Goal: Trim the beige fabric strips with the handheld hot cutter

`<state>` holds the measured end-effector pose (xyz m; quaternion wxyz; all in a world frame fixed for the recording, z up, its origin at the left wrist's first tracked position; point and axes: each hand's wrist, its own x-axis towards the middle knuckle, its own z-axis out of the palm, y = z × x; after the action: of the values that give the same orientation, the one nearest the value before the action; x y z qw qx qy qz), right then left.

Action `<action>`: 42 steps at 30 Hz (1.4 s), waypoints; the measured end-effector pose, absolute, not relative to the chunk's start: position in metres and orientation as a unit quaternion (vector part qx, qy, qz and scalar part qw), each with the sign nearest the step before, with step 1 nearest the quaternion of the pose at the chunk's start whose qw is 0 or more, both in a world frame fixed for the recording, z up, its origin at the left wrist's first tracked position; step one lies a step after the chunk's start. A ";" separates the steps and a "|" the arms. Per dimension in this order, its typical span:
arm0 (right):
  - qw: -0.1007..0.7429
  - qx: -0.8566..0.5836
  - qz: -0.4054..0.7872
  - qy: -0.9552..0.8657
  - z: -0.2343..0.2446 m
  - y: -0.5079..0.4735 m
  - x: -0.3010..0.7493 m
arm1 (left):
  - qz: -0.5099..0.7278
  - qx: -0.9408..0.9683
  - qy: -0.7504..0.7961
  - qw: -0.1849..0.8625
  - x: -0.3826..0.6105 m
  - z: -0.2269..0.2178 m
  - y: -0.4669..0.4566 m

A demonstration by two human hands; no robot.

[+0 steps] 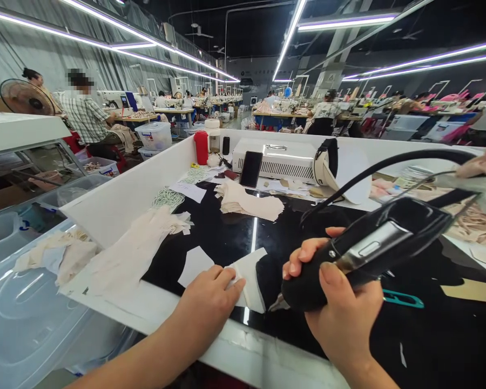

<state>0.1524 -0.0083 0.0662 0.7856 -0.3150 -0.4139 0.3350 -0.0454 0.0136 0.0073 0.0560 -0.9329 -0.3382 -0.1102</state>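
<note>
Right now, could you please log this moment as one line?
left hand: touching white piece; right hand: holding black handheld tool; teal item: on black surface

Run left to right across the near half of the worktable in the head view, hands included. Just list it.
Cream fabric pile → left hand → pale piece under its fingertips → right hand gripping the black handheld tool → teal item → tan piece.
</note>
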 end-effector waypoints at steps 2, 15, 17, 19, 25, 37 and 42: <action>0.786 -0.310 0.336 -0.416 0.064 -0.008 0.151 | -0.108 -0.932 -0.342 0.060 -0.045 0.007 0.013; 0.776 -0.317 0.327 -0.436 0.055 -0.008 0.148 | -0.090 -0.920 -0.364 0.114 -0.040 0.008 0.001; 0.775 -0.320 0.323 -0.440 0.055 -0.008 0.149 | -0.111 -0.912 -0.372 0.131 -0.037 0.012 -0.002; 0.774 -0.323 0.322 -0.439 0.054 -0.008 0.149 | -0.152 -0.913 -0.354 0.134 -0.035 0.017 -0.004; 0.772 -0.326 0.323 -0.439 0.054 -0.009 0.150 | -0.211 -0.963 -0.166 0.027 -0.027 0.022 -0.003; 0.773 -0.322 0.330 -0.435 0.055 -0.009 0.150 | -0.227 -0.958 -0.171 -0.033 -0.035 0.003 0.013; 0.774 -0.318 0.324 -0.441 0.055 -0.008 0.150 | -0.254 -0.951 -0.175 -0.040 -0.034 0.000 0.015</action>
<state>0.1503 -0.0082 0.0546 0.7741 -0.3178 -0.4412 0.3243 -0.0342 0.0148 -0.0001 -0.0397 -0.9506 -0.1745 -0.2536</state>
